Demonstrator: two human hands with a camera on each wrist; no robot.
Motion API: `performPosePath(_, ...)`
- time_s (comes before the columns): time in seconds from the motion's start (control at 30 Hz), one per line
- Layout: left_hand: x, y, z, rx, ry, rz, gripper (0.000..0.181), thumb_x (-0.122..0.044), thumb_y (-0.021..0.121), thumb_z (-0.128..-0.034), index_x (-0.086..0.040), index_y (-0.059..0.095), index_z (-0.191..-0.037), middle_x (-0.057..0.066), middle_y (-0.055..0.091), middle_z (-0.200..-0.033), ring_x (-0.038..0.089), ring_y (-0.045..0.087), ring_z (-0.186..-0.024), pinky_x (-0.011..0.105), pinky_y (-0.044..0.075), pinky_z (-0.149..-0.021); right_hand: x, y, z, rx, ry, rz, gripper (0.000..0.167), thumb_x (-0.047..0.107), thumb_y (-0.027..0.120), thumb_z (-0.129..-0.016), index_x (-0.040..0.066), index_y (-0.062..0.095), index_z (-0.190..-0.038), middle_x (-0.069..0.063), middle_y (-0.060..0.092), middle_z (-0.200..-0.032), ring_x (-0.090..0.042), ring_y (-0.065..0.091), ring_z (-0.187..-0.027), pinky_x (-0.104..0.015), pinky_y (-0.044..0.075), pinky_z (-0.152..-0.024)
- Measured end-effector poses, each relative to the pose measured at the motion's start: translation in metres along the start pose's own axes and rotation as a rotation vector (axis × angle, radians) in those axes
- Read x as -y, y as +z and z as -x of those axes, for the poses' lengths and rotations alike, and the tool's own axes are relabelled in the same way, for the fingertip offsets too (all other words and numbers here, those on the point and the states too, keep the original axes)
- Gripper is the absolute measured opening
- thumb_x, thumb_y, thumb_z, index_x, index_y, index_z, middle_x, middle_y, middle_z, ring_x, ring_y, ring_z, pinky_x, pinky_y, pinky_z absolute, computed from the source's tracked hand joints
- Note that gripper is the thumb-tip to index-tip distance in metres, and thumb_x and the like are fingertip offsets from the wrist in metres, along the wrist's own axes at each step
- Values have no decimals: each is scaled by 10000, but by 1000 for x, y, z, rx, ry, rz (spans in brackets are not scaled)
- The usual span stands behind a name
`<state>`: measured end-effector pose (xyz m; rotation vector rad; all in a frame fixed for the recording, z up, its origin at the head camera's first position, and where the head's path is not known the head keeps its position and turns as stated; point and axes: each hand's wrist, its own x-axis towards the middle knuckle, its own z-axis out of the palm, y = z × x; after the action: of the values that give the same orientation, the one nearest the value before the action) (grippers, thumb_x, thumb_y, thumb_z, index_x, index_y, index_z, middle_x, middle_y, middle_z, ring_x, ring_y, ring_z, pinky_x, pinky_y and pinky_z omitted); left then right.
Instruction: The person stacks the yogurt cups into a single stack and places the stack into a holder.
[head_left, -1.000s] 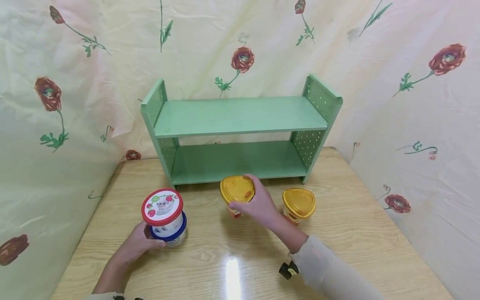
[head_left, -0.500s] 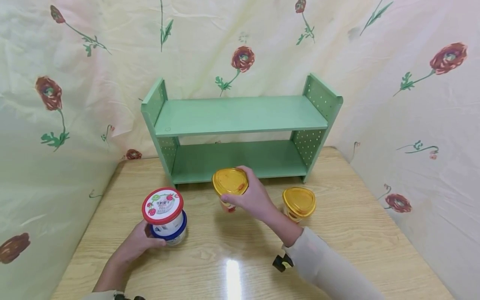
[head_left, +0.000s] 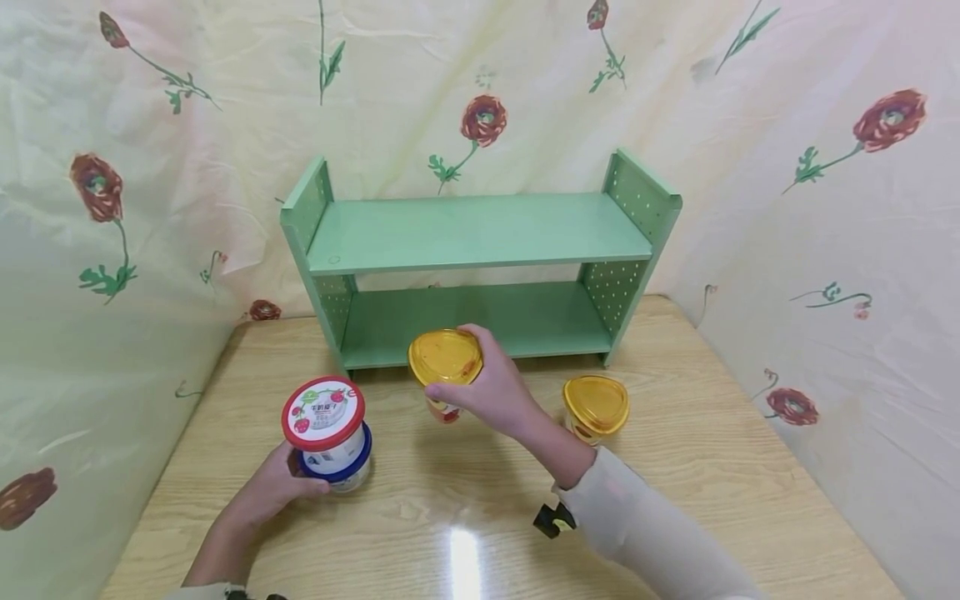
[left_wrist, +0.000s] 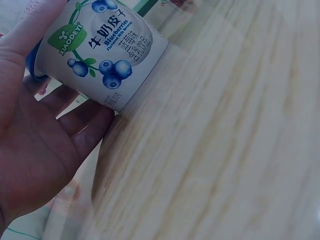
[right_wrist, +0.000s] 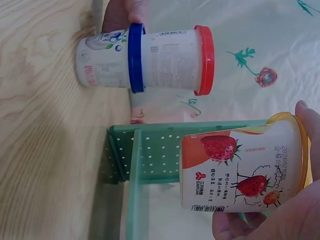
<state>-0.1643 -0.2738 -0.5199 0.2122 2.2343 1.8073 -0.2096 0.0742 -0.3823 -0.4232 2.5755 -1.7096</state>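
Observation:
In the head view my right hand [head_left: 501,387] grips a yellow-lidded cup [head_left: 446,358] in front of the green shelf; the right wrist view shows strawberries on that cup [right_wrist: 250,170], held off the table. At the left, a red-lidded tub [head_left: 324,414] stands on a blue-lidded tub [head_left: 351,477]. My left hand [head_left: 276,486] has its fingers and thumb round the lower tub, whose blueberry print [left_wrist: 107,57] faces the left wrist view. Another yellow-lidded cup [head_left: 596,405] stands on the table, right of my right hand.
A green two-tier shelf [head_left: 480,232] stands at the back of the wooden table [head_left: 697,467]. Flower-patterned cloth [head_left: 390,92] hangs behind it and along both sides.
My right hand has moved left and slightly toward the shelf, carrying the yellow-lidded cup. The left hand and the two stacked tubs have stayed in place.

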Motion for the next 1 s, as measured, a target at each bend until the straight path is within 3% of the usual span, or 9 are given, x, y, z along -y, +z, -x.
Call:
performPosePath(0.43,-2,0,0,4,-18,-8,1002,-126,820,-816,-78,174,-1581,212,328,-1560,467,301,-1432,586,317,-1138,13,13,-3,21,-30,-39,949,410,913,-718,187,392,-1479,-23,522,-1301,-234,591,-1048,-353,585,-805)
performPosePath(0.73,0,1,-1,-11,-41,5,1022,-117,836,-791,-93,187,-1579,199,328,-1564,461,292,-1439,601,289,-1146,36,22,-7,43,-61,-44,940,417,905,-731,197,384,-1481,6,516,-1298,-210,591,-1050,-327,591,-786)
performPosePath(1.0,-3,0,1,-3,-3,-17,971,-106,819,-813,-46,209,-1567,229,359,-1542,476,331,-1413,584,319,-1132,58,37,-11,48,-81,-16,936,443,902,-727,229,387,-1479,38,517,-1275,-173,589,-1026,-304,582,-760)
